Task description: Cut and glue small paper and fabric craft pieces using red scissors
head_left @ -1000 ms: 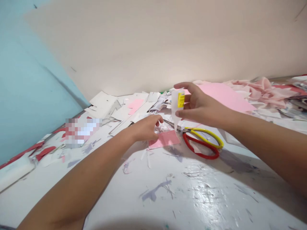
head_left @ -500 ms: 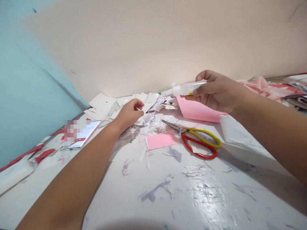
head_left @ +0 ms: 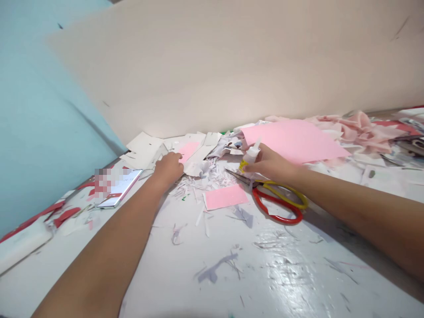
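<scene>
My right hand (head_left: pixel 270 162) is wrapped round a small white glue bottle (head_left: pixel 251 155) with a yellow label. The bottle stands nearly upright, nozzle up, just behind the scissors (head_left: pixel 280 201) with one red and one yellow handle. My left hand (head_left: pixel 169 170) is at the white card pieces (head_left: pixel 145 146), fingers curled down beside a pink paper strip (head_left: pixel 189 151). Its fingertips are partly hidden, so what they grip does not show. In front of the scissors' blades lies a pink rectangle (head_left: pixel 226 197) with a pale edge.
A large pink sheet (head_left: pixel 293 139) lies behind my right hand. Shredded paper (head_left: pixel 212 176) is heaped between the hands. At left lies a phone (head_left: pixel 124 187) with its screen lit, near red scraps (head_left: pixel 66 216). Crumpled pale pink material (head_left: pixel 359 126) lies at the back right against the wall.
My right hand has lowered the glue bottle from mid-air and turned it from lying sideways to nozzle up. My left hand has shifted left and down, uncovering the pink strip.
</scene>
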Tool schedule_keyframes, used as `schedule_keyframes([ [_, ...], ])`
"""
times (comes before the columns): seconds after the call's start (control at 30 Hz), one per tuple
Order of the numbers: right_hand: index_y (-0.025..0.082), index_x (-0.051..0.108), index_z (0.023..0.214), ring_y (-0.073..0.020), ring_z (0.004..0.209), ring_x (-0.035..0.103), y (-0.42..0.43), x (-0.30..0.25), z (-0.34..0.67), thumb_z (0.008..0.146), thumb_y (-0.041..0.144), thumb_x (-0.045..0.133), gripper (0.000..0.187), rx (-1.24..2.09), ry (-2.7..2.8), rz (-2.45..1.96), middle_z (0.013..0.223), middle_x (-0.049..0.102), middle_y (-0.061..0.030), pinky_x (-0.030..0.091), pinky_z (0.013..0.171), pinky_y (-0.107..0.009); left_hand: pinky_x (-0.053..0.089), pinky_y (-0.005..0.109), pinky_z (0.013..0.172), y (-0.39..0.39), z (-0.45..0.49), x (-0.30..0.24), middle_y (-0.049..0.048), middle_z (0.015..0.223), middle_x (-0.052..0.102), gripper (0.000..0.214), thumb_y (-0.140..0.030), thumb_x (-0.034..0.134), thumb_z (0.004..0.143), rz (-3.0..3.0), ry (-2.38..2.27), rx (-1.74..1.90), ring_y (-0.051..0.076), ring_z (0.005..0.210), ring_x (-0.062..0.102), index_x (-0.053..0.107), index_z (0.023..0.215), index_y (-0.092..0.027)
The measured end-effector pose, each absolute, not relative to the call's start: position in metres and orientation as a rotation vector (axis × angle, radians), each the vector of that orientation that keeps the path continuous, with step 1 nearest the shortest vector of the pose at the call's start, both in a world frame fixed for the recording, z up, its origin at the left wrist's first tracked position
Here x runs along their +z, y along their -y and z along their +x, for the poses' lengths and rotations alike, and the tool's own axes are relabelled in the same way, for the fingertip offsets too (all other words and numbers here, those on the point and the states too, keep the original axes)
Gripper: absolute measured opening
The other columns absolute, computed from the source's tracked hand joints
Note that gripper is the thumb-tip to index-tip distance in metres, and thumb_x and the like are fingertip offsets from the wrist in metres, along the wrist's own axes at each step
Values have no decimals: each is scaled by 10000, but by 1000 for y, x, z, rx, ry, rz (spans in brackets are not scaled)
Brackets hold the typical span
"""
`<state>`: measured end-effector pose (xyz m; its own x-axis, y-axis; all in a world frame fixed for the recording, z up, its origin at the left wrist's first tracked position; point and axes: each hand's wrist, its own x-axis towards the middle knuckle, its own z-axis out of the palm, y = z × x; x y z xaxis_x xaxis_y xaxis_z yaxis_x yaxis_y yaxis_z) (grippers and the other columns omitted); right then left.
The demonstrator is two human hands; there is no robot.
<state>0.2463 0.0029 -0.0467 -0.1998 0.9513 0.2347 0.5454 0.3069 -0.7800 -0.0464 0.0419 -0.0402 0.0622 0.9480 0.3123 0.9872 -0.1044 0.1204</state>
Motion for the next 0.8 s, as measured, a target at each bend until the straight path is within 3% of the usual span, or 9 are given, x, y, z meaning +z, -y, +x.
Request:
schedule_keyframes([
  [0.2, 148, 345, 1188, -214, 741, 597, -3, -51, 252, 660, 251, 611, 601, 554, 1951, -1492, 914, 606, -92, 475, 553, -279, 345, 335, 957, -33, -29, -43, 65, 1243, 511, 463, -217, 438, 708, -2504, 1848, -498, 240, 1159, 444, 523, 1163, -218],
  [0.33, 134, 265, 1257, -217, 756, 606, -3, -51, 252, 657, 256, 608, 702, 622, 1931, -1495, 926, 602, -97, 484, 566, -277, 368, 302, 938, -25, -17, -44, 42, 1281, 479, 563, -187, 434, 693, -2666, 1794, -532, 216, 1179, 434, 448, 1253, -241],
  [0.53, 199, 253, 1257, -251, 873, 584, -5, -50, 251, 634, 260, 625, 728, 616, 1856, -1402, 1051, 538, -113, 491, 679, -352, 439, 295, 722, -22, -13, -35, 34, 1037, 578, 373, -252, 452, 711, -2641, 1857, -730, 207, 909, 554, 553, 1070, -253],
  [0.63, 221, 256, 1257, -280, 1040, 518, -2, -42, 249, 639, 235, 612, 713, 590, 1837, -1301, 1218, 458, -140, 461, 797, -393, 424, 264, 624, -21, -14, -26, 17, 958, 582, 305, -264, 454, 713, -2616, 1869, -806, 160, 753, 553, 567, 996, -244],
  [0.8, 204, 241, 1296, -322, 1191, 389, 9, -24, 249, 695, 251, 549, 677, 452, 1887, -1260, 1359, 358, -144, 382, 909, -471, 414, 246, 624, -10, -9, -8, -8, 802, 554, 270, -208, 452, 703, -2671, 1748, -959, 135, 722, 529, 554, 951, -238],
])
